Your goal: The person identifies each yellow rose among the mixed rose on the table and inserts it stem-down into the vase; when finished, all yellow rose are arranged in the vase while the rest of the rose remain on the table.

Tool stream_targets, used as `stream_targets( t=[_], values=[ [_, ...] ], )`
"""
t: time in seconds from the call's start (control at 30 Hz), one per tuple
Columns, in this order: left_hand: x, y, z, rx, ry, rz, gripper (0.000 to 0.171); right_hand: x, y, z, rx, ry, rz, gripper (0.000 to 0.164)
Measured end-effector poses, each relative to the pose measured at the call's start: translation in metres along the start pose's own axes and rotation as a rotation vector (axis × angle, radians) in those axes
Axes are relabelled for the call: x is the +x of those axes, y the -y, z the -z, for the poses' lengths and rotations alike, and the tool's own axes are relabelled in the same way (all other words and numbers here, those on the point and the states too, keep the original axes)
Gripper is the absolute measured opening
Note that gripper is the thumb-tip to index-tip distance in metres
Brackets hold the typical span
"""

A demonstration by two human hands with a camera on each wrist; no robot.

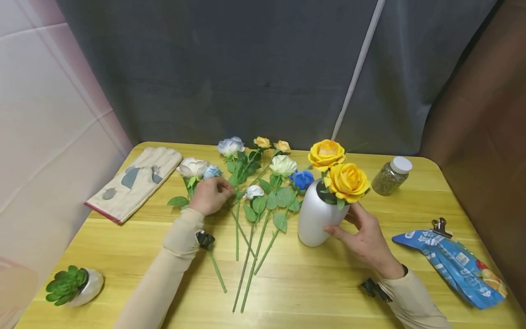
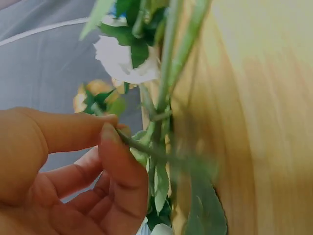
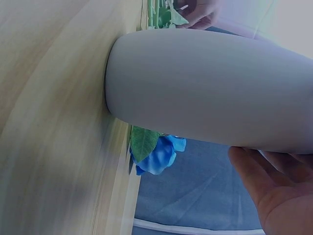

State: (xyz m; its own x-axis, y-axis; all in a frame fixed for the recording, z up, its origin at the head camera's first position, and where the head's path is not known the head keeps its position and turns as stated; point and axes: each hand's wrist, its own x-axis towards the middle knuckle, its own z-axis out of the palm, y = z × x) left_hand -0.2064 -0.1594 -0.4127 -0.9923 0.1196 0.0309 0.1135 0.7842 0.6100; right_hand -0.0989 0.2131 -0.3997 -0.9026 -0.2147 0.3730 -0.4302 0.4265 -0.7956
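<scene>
The left hand (image 1: 210, 195), its grip narrowed to thumb and forefinger, pinches a thin green stem (image 2: 134, 143). The right hand (image 1: 365, 242), its grip spread with thumb and fingers apart, holds the side of the silver vase (image 1: 314, 224), which stands on the table (image 1: 312, 292) bearing two yellow roses (image 1: 348, 183). Between the hands lie loose flowers (image 1: 282, 165), some heads near the table's far edge. Open wood separates the vase from the blue bag (image 1: 464, 269) near the right edge; the glove (image 1: 137, 183) borders the left.
</scene>
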Motion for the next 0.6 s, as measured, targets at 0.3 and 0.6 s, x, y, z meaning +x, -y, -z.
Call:
stream_targets(
  t=[0.3,0.6],
  values=[
    [-0.003,-0.006,0.003,-0.276,0.130,0.035,0.025,-0.001,0.000,0.000,0.000,0.002,-0.005,0.069],
    [-0.004,-0.020,0.005,-0.455,0.091,-0.030,0.027,0.000,0.000,0.000,-0.002,0.003,-0.015,0.069]
  ],
)
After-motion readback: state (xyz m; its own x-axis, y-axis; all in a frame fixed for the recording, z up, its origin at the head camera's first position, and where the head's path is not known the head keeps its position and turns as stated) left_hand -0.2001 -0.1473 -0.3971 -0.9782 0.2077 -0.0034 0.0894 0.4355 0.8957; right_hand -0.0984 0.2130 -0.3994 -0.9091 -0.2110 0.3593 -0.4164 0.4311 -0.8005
